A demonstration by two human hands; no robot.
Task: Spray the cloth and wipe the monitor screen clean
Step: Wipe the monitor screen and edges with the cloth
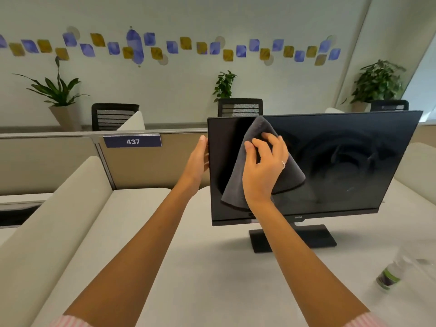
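A black monitor (pixel 342 161) stands on the white desk (pixel 212 267), its dark screen switched off and showing faint swirl marks on the right half. My right hand (pixel 264 166) presses a dark grey cloth (pixel 238 187) flat against the left part of the screen, fingers spread over it. My left hand (pixel 199 159) grips the monitor's left edge. A clear spray bottle (pixel 396 272) with a green label lies at the desk's right edge, blurred.
Beige padded dividers (pixel 59 220) run along the left and far right of the desk. A partition with a "437" sign (pixel 132 141) stands behind. Black office chairs (pixel 113 115) and potted plants (pixel 59 95) line the far wall.
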